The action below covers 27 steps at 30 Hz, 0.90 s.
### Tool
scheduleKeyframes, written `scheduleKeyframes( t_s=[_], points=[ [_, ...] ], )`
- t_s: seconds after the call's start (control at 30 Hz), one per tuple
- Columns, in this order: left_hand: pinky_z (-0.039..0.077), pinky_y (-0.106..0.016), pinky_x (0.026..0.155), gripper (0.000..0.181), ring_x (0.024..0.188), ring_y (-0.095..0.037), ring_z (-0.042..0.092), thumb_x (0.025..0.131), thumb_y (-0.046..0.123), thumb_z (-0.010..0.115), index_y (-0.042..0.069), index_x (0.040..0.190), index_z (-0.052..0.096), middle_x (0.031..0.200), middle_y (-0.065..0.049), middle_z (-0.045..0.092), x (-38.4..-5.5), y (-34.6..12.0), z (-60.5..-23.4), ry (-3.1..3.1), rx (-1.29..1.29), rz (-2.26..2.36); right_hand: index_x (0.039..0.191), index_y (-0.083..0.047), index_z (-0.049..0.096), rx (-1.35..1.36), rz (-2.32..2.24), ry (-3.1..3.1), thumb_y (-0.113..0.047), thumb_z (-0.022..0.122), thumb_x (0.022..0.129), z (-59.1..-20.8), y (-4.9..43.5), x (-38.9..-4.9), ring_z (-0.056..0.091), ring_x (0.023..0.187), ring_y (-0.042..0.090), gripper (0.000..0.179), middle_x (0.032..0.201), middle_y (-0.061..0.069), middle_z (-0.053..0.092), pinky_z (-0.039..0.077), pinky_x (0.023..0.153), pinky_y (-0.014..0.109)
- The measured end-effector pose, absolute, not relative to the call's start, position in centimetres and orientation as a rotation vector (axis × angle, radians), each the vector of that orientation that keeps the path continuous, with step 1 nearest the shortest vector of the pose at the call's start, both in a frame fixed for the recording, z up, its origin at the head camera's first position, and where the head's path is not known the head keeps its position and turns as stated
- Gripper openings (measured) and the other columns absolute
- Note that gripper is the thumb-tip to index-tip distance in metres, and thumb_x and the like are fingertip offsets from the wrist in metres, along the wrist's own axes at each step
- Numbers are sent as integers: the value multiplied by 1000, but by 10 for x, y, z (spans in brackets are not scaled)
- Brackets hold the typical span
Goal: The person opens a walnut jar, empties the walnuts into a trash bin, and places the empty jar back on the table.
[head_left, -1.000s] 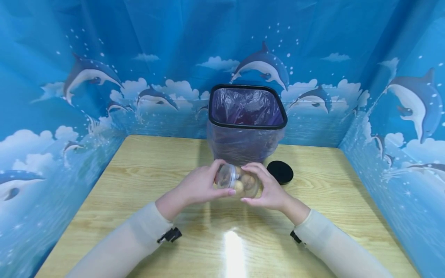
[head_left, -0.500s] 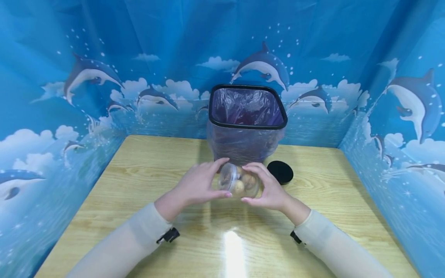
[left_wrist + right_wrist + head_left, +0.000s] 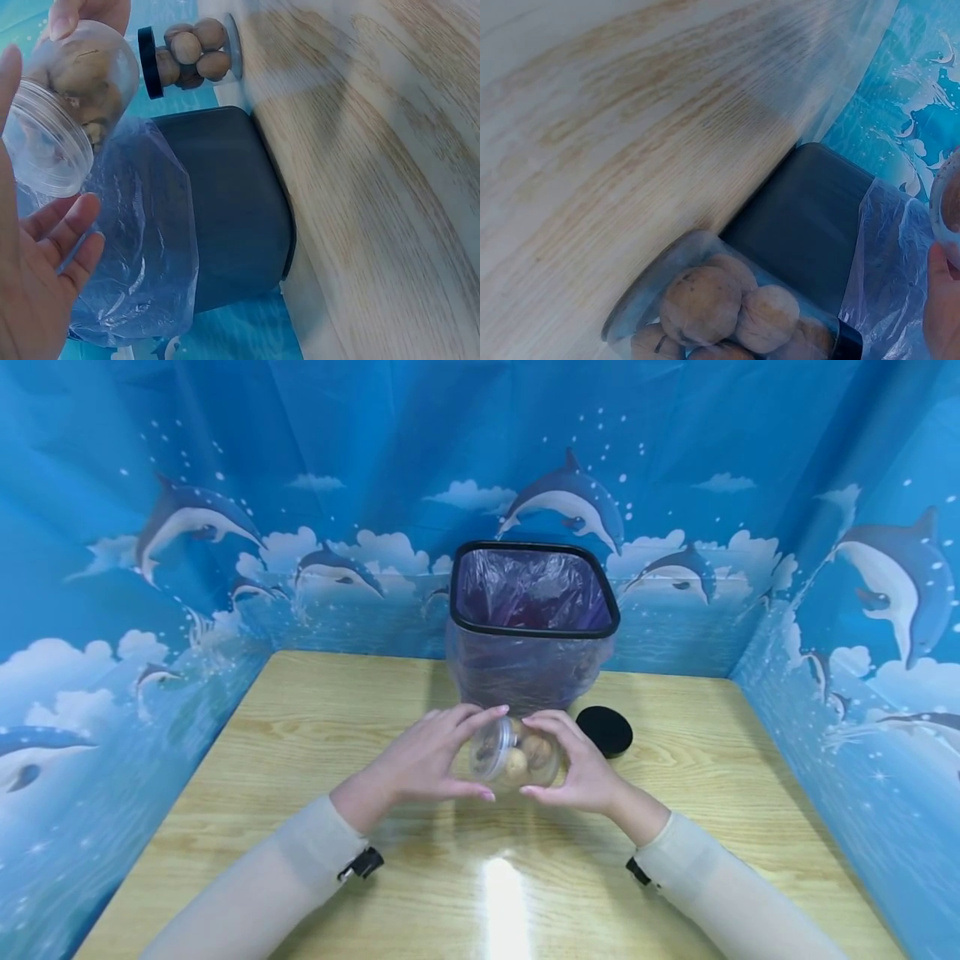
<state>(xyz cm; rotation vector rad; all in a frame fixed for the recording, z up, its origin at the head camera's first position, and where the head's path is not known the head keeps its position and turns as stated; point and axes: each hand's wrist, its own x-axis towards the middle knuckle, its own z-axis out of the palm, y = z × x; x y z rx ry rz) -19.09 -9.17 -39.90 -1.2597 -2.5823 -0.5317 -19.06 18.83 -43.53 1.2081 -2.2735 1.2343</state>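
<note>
A clear jar [image 3: 517, 750] with walnuts [image 3: 82, 71] inside lies tilted on its side above the table, its ribbed mouth toward the left. My right hand [image 3: 581, 777] grips the jar round its base end, thumb below and fingers above. My left hand [image 3: 423, 756] is spread around the mouth end, fingers over the top and thumb below. In the left wrist view, that hand's fingertips [image 3: 88, 206] stand just off the jar's rim. Just beyond the right hand stands a second clear jar of walnuts, its black lid [image 3: 604, 732] on.
Behind the jars stands a dark bin [image 3: 232, 210] with a black rim [image 3: 536, 632], lined with a translucent purple bag [image 3: 139, 232]. The wooden table [image 3: 315, 693] is enclosed by blue dolphin-print curtains [image 3: 337, 443] at the back and sides.
My left hand has loosened at the jar's mouth: its thumb has dropped away from the jar and its fingers have shifted right over the top. My right hand and its jar have stayed put.
</note>
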Motion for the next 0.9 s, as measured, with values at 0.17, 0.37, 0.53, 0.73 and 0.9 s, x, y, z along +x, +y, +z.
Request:
scheduleKeyframes(
  t_s=[0.17,0.37,0.53,0.73,0.9],
  points=[
    [47,-42,98,105,118,-22,57,75,72,71,27,159,28,135,-7,57,-193,-92,-400,-2590,-1263,-517,137,-2,51,1202,1236,-2281,-11,96,57,-437,188,-190,48,126,27,92,135,16,50,35,111,27],
    [48,-42,96,102,117,-20,58,75,73,71,21,155,34,132,-5,60,-193,-91,-399,-2573,-1252,-519,132,6,51,1203,1223,-2275,-5,95,54,-432,184,-187,49,124,31,90,131,23,51,34,110,26],
    [48,-43,97,102,117,-21,60,75,76,67,19,154,37,133,-5,62,-193,-89,-397,-2607,-1201,-501,129,8,51,1211,1218,-2262,0,93,56,-410,177,-174,50,121,30,84,128,23,52,35,109,25],
    [49,-41,91,99,99,-15,63,76,78,65,18,150,42,113,2,68,-193,-86,-394,-2678,-1124,-508,128,7,52,1216,1217,-2249,-1,92,57,-404,175,-171,51,120,27,82,127,21,52,36,108,25],
    [51,-36,81,93,85,-12,61,77,78,64,18,146,46,96,7,66,-191,-83,-393,-2703,-1058,-504,129,7,52,1202,1229,-2265,-1,93,57,-410,177,-175,51,121,28,83,128,22,52,36,108,25]
  ],
)
